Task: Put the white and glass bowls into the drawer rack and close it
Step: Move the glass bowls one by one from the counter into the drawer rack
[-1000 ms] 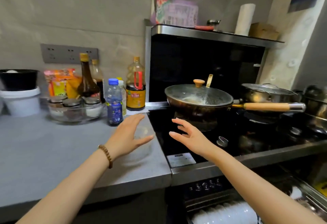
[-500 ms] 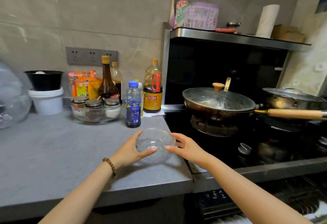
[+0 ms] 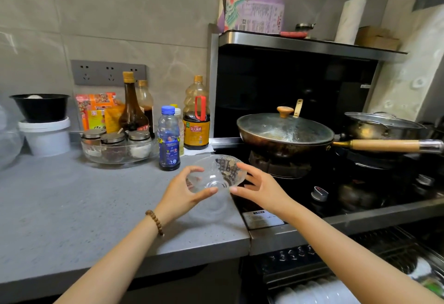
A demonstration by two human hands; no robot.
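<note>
Cradling the small clear patterned glass bowl [image 3: 217,173] just above the grey worktop [image 3: 72,207], the left hand [image 3: 182,191] and right hand [image 3: 260,187] pinch its opposite sides. Glass is probably slippery, so grip firmly, then lower it into the open wire drawer rack [image 3: 394,248], beside the stacked white bowls [image 3: 317,290].

Lidded wok [image 3: 284,133] on stove – blue-capped bottle [image 3: 169,139] on counter [image 3: 72,207]
</note>
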